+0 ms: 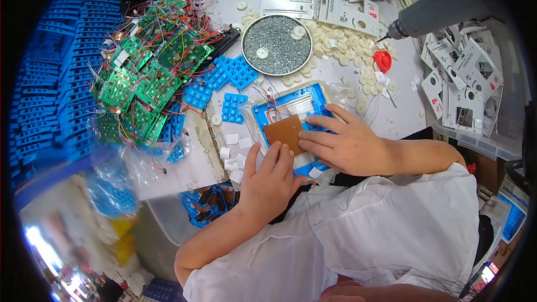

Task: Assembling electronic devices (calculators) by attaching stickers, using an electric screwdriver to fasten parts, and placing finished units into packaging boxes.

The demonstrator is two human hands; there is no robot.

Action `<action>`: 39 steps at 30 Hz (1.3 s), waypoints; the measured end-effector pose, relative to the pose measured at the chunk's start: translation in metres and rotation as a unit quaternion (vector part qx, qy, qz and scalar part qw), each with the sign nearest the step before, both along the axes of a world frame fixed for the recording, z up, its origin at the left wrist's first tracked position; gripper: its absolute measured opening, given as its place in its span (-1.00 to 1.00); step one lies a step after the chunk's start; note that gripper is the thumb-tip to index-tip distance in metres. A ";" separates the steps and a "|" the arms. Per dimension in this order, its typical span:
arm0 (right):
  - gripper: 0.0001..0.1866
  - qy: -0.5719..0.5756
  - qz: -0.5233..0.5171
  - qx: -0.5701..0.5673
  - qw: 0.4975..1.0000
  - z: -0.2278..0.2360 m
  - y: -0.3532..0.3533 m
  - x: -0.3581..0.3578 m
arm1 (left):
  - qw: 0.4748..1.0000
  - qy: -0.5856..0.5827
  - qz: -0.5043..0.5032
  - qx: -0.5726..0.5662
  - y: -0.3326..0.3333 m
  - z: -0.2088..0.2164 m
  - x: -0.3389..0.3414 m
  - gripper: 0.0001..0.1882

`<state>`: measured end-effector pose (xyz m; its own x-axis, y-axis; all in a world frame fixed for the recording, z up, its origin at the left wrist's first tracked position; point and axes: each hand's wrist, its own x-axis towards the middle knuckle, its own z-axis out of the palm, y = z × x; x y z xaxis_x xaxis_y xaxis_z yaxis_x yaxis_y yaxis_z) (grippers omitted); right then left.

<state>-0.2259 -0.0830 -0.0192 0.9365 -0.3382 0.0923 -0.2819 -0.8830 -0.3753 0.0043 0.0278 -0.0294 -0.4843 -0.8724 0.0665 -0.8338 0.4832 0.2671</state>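
In front of me a blue plastic case (266, 113) lies open-side up on clear plastic film, with thin wires at its upper left. A brown circuit board (281, 129) rests over the case's lower part, slightly turned against it. My left hand (268, 179) touches the board's near edge with outstretched fingertips, the index finger apart from the others. From the right, my right hand (341, 142) lies across the case with long, spread fingers, some tips at the board's right edge. What lies under the board and palms is hidden.
Green circuit boards (148, 72) with tangled wires are heaped left, beside blue keypads (232, 108). Beyond the case stands a round tin (244, 45) of small metal screws, near cream discs (366, 72). A grey power screwdriver (430, 14) hangs upper right, above white panels (467, 78).
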 end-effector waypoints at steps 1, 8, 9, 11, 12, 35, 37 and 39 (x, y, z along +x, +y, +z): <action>-0.55 -0.008 -0.004 0.025 1.000 0.003 -0.001 -0.001 | 1.000 0.001 -0.008 0.004 -0.002 0.000 0.002 -0.45; -0.23 -0.437 -0.276 -0.175 0.838 0.067 -0.050 -0.044 | 0.997 -0.003 -0.051 0.061 -0.025 0.026 0.000 -0.57; -0.15 -0.493 -0.307 -0.180 0.794 0.068 -0.065 -0.033 | 0.993 -0.019 -0.067 0.093 -0.031 0.030 0.000 -0.63; -0.18 -0.529 -0.339 -0.136 0.766 0.067 -0.091 -0.010 | 0.981 -0.045 -0.107 0.154 -0.054 0.039 0.001 -0.74; -0.19 -0.537 -0.353 -0.109 0.759 0.068 -0.101 -0.006 | 0.966 0.022 -0.091 0.241 -0.077 0.048 0.001 -0.79; -0.39 -0.386 -0.203 0.314 0.843 0.077 -0.124 0.013 | 0.981 -0.055 0.108 -0.149 -0.268 -0.044 0.012 -0.88; -0.39 -0.392 -0.185 0.317 0.844 0.074 -0.126 0.015 | 0.980 -0.052 0.122 -0.149 -0.267 -0.040 0.011 -0.88; -0.38 -0.404 -0.174 0.325 0.838 0.072 -0.126 0.018 | 0.979 -0.004 0.118 -0.168 -0.259 -0.032 0.015 -0.91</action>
